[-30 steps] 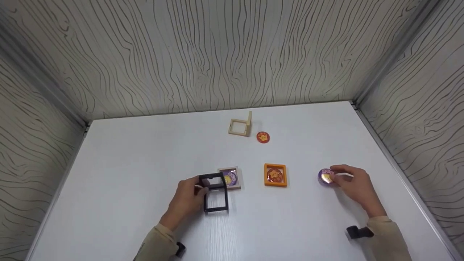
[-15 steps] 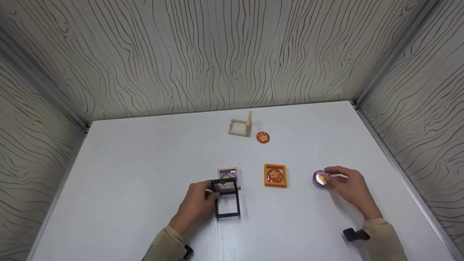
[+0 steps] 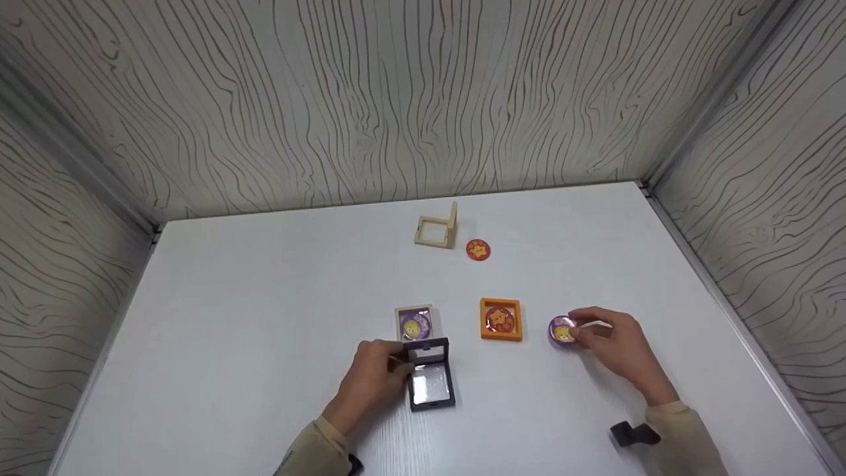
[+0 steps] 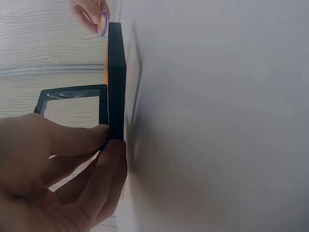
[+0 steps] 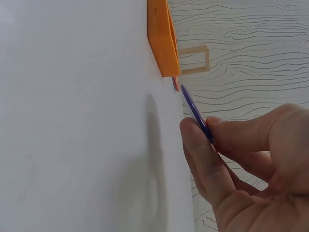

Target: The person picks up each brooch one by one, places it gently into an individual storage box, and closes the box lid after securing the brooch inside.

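My left hand (image 3: pixel 373 380) pinches a black hinged display frame (image 3: pixel 434 404) at its left side near the hinge. The frame is unfolded, one half raised and the other roughly level, both with clear windows. In the left wrist view the black frame (image 4: pixel 117 72) is seen edge-on, close over the table. Between thumb and fingers, my right hand (image 3: pixel 615 344) holds a round purple badge (image 3: pixel 560 330) with a yellow figure. The right wrist view shows the badge (image 5: pixel 197 112) edge-on, tilted and above the table. Just beyond the black frame lies a pale frame (image 3: pixel 433 324) containing a similar purple badge.
An orange frame (image 3: pixel 501 336) with a red star badge inside lies between the hands. Farther back, a beige hinged frame (image 3: pixel 433 244) stands unfolded beside a loose red star badge (image 3: pixel 478 250). Patterned wall panels (image 3: pixel 396 99) border the white table (image 3: pixel 264 284).
My left hand has carried the black frame right and toward me, tilting it so the windows show. My right hand has brought the purple badge leftward, nearer the orange frame.
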Demonstrator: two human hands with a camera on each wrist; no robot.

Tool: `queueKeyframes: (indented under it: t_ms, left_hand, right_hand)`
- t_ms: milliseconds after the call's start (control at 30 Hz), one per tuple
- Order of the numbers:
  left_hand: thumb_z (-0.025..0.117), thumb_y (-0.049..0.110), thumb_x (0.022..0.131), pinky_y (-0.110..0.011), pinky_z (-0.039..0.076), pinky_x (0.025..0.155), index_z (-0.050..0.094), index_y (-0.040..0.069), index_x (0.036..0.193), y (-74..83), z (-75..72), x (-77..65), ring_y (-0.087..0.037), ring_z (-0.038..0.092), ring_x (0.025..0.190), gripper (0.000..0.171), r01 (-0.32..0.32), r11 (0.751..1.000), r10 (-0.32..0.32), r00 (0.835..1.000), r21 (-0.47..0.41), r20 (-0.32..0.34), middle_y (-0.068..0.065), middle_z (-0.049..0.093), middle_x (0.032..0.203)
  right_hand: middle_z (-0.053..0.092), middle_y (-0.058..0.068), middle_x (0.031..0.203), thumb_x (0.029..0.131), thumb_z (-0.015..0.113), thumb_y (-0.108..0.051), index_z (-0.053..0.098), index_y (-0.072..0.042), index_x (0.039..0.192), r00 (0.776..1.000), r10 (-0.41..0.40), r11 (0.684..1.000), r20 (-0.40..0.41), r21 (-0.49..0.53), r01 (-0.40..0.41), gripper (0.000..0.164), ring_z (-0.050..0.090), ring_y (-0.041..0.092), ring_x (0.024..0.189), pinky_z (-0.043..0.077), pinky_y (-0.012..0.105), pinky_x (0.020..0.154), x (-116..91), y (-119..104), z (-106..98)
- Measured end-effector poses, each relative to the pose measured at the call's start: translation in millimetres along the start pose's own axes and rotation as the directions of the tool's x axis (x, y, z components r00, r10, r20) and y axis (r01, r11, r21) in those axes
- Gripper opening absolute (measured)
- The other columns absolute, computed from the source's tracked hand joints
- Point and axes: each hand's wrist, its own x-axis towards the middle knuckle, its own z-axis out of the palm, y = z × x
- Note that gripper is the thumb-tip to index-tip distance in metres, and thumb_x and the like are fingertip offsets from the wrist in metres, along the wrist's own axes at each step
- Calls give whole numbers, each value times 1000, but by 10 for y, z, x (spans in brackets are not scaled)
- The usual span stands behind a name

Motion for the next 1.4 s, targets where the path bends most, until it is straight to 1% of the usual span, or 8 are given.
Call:
queueKeyframes:
  t_ms: [100,233,433,700,1000,1133,1200,1400]
  left_hand:
    - [73,6,88,-26,53,68,77,11,99,12,51,-12,-5,63,75,12,11,1000,-12,1000,-6,-2,3,72,85]
    - [73,6,88,-26,53,69,77,13,101,38,97,-22,-5,63,76,15,26,1000,-26,1000,-16,-6,6,71,85]
    - [71,4,89,-26,53,70,78,14,101,81,135,-24,-5,63,77,17,15,999,-16,1000,-44,-20,6,70,85]
    - [72,6,90,-28,55,73,76,12,102,149,207,-10,-7,65,81,15,14,999,-15,999,-29,-32,2,70,88]
    - [73,4,89,-29,54,71,76,8,103,268,230,60,-10,62,81,14,66,998,-66,998,20,-19,-1,68,88]
    - [73,5,89,-31,56,73,75,7,104,300,250,70,-12,62,83,16,78,996,-77,997,31,-20,-3,68,91]
    - [73,4,88,-32,56,73,75,7,104,307,261,73,-12,62,83,16,75,997,-75,997,32,-27,-3,68,91]
    - [74,1,86,-27,55,69,73,7,99,308,282,74,-8,62,76,14,39,999,-39,997,9,-62,0,69,86]
  right_hand:
    - [63,15,125,94,71,-21,66,-8,127,1000,3,1000,24,12,-3,35,68,30,110,56,25,84,-7,-27,50]
    - [63,15,125,94,72,-23,67,-8,125,997,7,995,71,100,-14,36,68,28,110,56,24,85,-24,-60,109]
    - [60,18,130,93,73,-23,69,-7,123,990,51,973,132,215,-79,34,68,26,107,57,28,84,-19,-130,204]
    - [66,12,124,86,79,-30,73,-10,116,981,109,956,160,252,-147,36,60,26,111,57,27,83,-18,-151,328]
    - [64,20,127,88,78,-26,71,-3,120,969,21,929,247,354,-110,40,69,25,104,58,34,84,-39,-249,415]
    - [63,20,128,88,78,-24,71,-3,120,963,29,926,268,356,-127,39,70,25,103,58,34,84,-65,-290,465]
    - [62,20,128,89,77,-24,71,-4,120,961,30,925,275,356,-131,38,70,25,102,58,34,84,-78,-308,492]
    - [62,21,126,89,76,-17,68,1,120,943,-5,896,332,419,-143,37,70,28,104,58,38,84,-67,-376,596]
